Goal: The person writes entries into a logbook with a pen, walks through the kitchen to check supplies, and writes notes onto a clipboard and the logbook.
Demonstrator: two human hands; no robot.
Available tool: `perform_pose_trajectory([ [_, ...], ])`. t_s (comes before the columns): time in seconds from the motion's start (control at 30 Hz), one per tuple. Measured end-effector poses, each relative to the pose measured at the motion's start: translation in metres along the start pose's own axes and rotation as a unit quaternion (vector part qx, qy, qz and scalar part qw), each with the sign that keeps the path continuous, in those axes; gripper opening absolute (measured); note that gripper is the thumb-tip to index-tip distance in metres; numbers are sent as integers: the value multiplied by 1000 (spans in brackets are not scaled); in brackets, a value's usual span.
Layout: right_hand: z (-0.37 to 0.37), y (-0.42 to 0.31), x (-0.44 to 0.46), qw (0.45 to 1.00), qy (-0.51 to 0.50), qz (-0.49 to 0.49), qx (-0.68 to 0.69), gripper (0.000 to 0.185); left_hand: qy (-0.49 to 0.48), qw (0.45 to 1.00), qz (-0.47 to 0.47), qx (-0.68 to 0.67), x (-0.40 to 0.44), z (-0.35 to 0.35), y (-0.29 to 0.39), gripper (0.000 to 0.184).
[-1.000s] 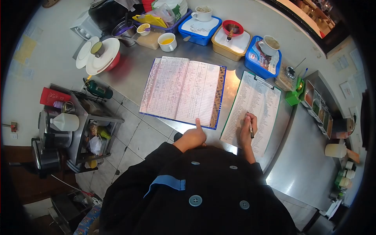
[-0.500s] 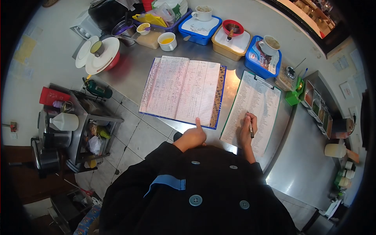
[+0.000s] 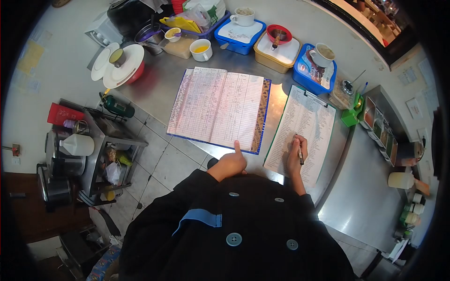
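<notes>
A ruled notebook [image 3: 220, 107] lies open, its pages covered in handwriting, and its lower left corner overhangs the counter's edge. At its bottom edge rests my left hand [image 3: 229, 165], one finger stretched onto the right page and the other fingers curled and partly hidden. To the right, my right hand [image 3: 296, 157] grips a dark pen [image 3: 300, 154] over a printed list [image 3: 300, 126]. The list is held by a clipboard [image 3: 316, 97] with a dark clip at the top. I cannot tell if the pen tip touches the paper.
Along the wall stand blue tubs [image 3: 240, 35], a yellow tub [image 3: 276, 54] and a cup of yellow liquid [image 3: 201, 49]. White plates [image 3: 123, 65] sit back left. A metal cart [image 3: 101, 159] stands on the floor at left; a food container row [image 3: 380, 129] lies right.
Both hands, the notebook and the list stay put. At lower left, a dark shape shows on the floor where a thin stick with a red end was. The view has shifted very slightly.
</notes>
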State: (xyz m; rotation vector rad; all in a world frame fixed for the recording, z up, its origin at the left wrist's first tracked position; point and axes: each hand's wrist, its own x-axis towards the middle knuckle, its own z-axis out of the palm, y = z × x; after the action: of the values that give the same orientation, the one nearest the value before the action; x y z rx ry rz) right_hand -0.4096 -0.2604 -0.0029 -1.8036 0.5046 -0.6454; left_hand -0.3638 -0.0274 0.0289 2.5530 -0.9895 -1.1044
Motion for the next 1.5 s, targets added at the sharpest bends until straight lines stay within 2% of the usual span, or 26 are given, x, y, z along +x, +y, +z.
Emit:
perform_pose_trajectory([
  [0.17, 0, -5, -1, 1000, 3, -4, -6, 21, 8, 999, -12, -48, -1, 1, -2, 114],
  [0.27, 0, -4, 0, 1000, 3, 9, -3, 21, -13, 1000, -5, 12, -3, -1, 2, 115],
  [0.33, -1, -8, -1, 1000, 2, 26, -1, 21, -2, 998, -33, -50, -1, 6, -1, 115],
  [0.57, -1, -5, -1, 999, -9, 44, -7, 20, -10, 996, -49, -67, -20, -10, 13, 115],
  [0.67, 0, -7, -1, 1000, -6, 16, -6, 20, -3, 997, -50, -60, -19, -4, 12, 111],
  [0.87, -2, -9, -1, 1000, -12, 22, -1, 20, 16, 999, -30, -21, -22, -16, 10, 106],
  [0.97, -1, -6, -1, 1000, -8, 21, 1, 20, 22, 998, -44, -39, -25, -32, 11, 104],
  [1.03, -1, -5, 0, 1000, -5, 25, 5, 20, 50, 993, -90, -51, -27, -35, 8, 101],
  [1.13, -1, -5, 0, 1000, -4, 20, 2, 20, 41, 992, -117, -29, -26, -32, 2, 100],
  [1.5, -1, -6, 0, 1000, -7, 29, -5, 20, 41, 992, -119, -2, -22, -23, 8, 103],
])
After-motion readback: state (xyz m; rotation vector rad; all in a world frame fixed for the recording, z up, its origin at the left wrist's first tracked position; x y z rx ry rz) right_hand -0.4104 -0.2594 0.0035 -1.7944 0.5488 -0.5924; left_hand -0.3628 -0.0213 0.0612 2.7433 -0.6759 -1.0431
